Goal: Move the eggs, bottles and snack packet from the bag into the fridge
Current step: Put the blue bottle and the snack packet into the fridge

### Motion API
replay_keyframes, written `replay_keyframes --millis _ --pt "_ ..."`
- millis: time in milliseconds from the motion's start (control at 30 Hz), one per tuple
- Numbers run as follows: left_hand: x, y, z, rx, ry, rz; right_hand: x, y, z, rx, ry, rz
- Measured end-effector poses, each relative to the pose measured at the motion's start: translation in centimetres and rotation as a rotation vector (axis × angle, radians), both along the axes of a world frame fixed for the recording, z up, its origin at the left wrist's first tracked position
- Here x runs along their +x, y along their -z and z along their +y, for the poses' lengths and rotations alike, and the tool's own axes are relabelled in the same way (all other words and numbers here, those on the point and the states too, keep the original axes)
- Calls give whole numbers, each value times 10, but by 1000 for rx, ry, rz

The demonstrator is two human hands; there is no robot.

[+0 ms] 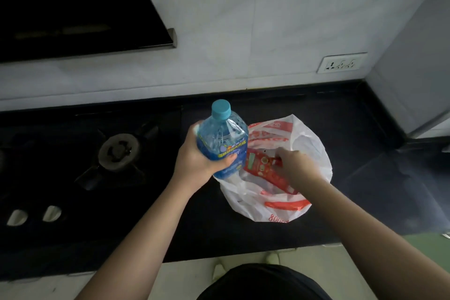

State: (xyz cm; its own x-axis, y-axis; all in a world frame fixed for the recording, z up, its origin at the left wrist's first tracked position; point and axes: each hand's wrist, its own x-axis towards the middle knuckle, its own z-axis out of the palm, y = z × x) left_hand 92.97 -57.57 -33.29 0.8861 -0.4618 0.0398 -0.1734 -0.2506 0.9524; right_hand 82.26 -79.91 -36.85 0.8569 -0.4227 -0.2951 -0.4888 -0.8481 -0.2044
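Head view: the left hand (pixel 194 156) grips 1 blue bottle (pixel 222 140) upright above the black counter (pixel 304 109), just beside the white plastic bag (pixel 309 153). The right hand (pixel 295 164) reaches into the bag, fingers closed on the red snack packet (pixel 261 165).

bag (pixel 309 153) on counter (pixel 353 129), right of burner (pixel 119 151) | packet (pixel 263 168) in bag, right hand (pixel 297 165) on it | bottle (pixel 222 139) in left hand (pixel 197 161), at bag's left edge | socket (pixel 341 63) on wall behind bag | hood (pixel 73 7) above burner
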Motion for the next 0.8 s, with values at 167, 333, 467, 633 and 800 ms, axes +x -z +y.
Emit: replay_keyframes --millis 167,333,467,633,800 --pt "11 -10 13 -153 17 79 -21 -36 3 174 286 -317" --pt "15 -20 32 -256 166 157 -45 -69 24 674 457 -422" --pt "4 -31 51 -398 221 195 -65 -75 32 940 595 -582" --pt "-6 -32 61 -524 263 309 -79 -74 40 1154 709 -649" --pt "-23 -31 73 -582 213 416 -86 -77 47 1088 624 -603"
